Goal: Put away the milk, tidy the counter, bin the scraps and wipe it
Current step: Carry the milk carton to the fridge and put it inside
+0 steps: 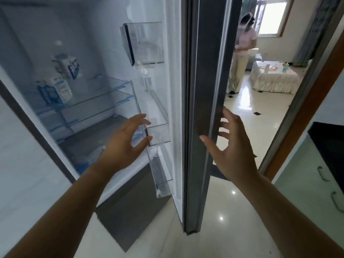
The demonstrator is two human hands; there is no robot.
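The fridge stands open. Two blue-and-white milk cartons are inside: one on the upper glass shelf, a second on the shelf below it. My left hand hovers open in front of the clear door bins, holding nothing. My right hand is open at the grey outer edge of the fridge door, with the thumb against the door edge and the fingers spread behind it.
The door swings out between my two hands. Through the doorway on the right, a person stands by a white-covered table on a glossy tiled floor. A dark counter with drawer handles sits at the right edge.
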